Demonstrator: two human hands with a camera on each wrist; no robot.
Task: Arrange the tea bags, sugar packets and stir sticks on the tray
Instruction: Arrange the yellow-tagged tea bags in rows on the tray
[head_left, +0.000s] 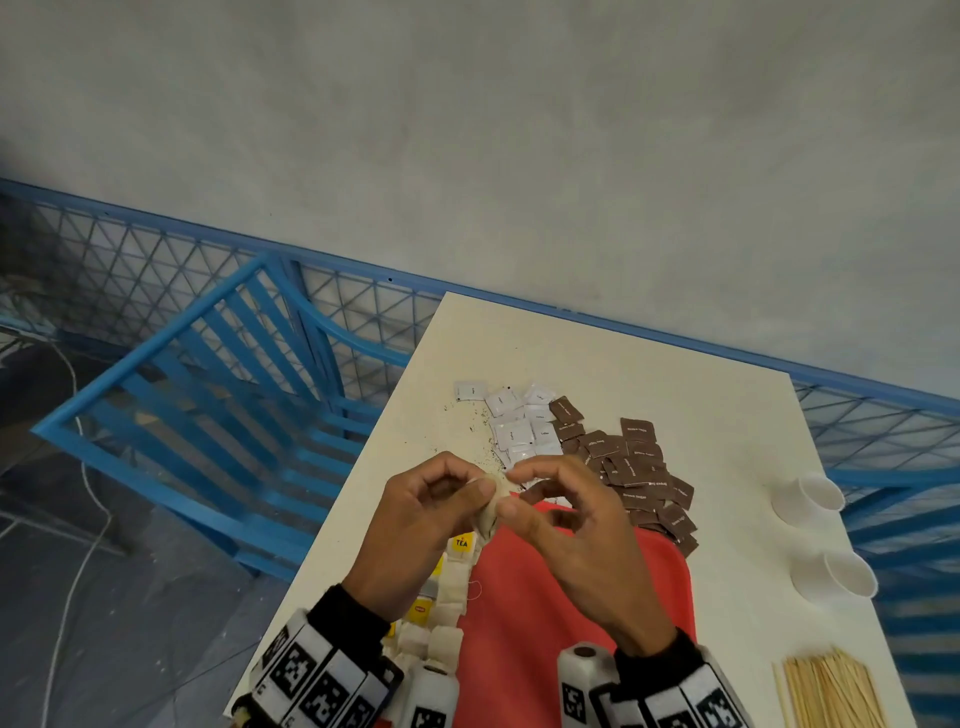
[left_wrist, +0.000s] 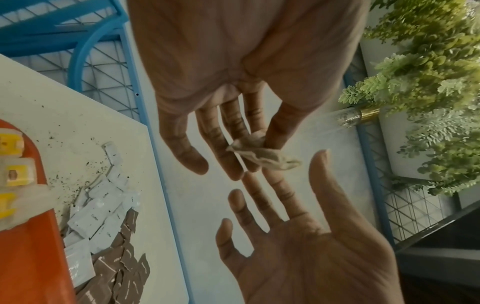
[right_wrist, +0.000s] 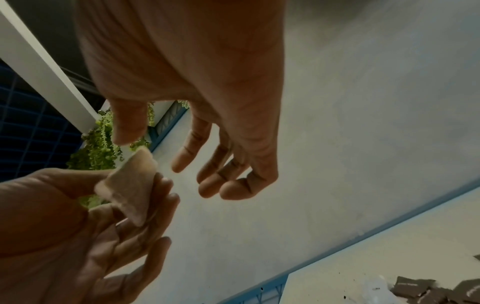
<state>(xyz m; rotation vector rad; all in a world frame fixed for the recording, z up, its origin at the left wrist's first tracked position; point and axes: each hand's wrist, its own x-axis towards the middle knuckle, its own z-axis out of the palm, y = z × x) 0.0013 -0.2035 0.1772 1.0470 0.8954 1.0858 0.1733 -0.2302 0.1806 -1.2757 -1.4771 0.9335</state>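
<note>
The left hand (head_left: 415, 512) is pinching a crumpled tea bag (head_left: 491, 501) between thumb and forefinger, holding it in the air above the far end of the red tray (head_left: 524, 613). The right hand (head_left: 576, 540) is hovering just beside the bag, its fingers (right_wrist: 205, 139) loosely spread and gripping nothing, thumb tip close to the bag's corner. More tea bags (head_left: 449, 597) with yellow tags are lying in a row along the tray's left edge. White sugar packets (head_left: 519, 421) and brown sugar packets (head_left: 639, 473) are lying heaped on the tabletop (head_left: 649, 374) beyond the tray, among scattered tea grains. Two paper cups (head_left: 826, 535) and wooden stir sticks (head_left: 831, 691) are lying to the right.
</note>
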